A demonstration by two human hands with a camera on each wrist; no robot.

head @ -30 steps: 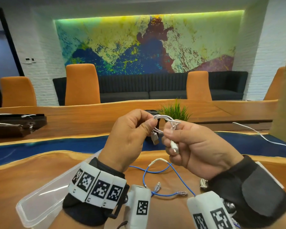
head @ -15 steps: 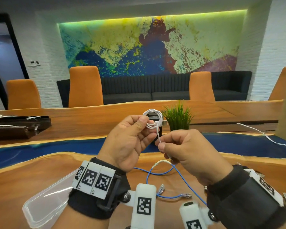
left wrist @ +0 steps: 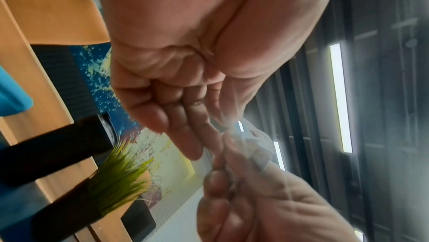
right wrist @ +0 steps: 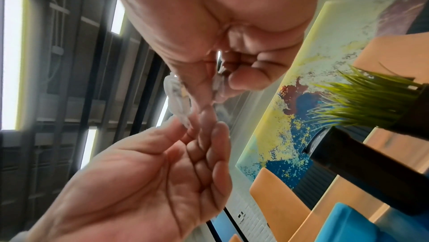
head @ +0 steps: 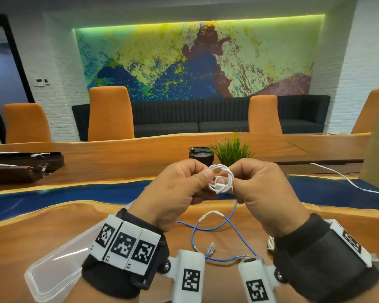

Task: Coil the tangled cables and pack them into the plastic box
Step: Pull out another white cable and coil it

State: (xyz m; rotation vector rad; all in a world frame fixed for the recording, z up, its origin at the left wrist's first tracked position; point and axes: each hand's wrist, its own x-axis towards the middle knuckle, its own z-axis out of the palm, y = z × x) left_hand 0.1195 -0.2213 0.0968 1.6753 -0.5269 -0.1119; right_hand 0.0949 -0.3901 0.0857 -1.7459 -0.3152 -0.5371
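A small white cable coil (head: 221,179) hangs in the air between both hands above the wooden table. My left hand (head: 179,189) pinches its left side with thumb and forefinger. My right hand (head: 260,189) pinches its right side, with a short end tucked by its fingers. In the right wrist view the white cable coil (right wrist: 176,99) shows blurred between the fingertips. A blue cable (head: 217,228) with clear plugs lies loose on the table below the hands. The clear plastic box (head: 53,267) sits at the lower left, partly behind my left wrist.
A potted green plant (head: 232,149) and a black cup (head: 200,155) stand behind the hands. A white cable (head: 348,182) trails across the table's right side. Another whitish cable bundle (head: 271,242) peeks out beside my right wrist. Dark trays (head: 20,165) lie at far left.
The loose tail has been wound in, leaving a tight round coil. My right hand rose from below the coil to pinch its right side; the head view tilted up.
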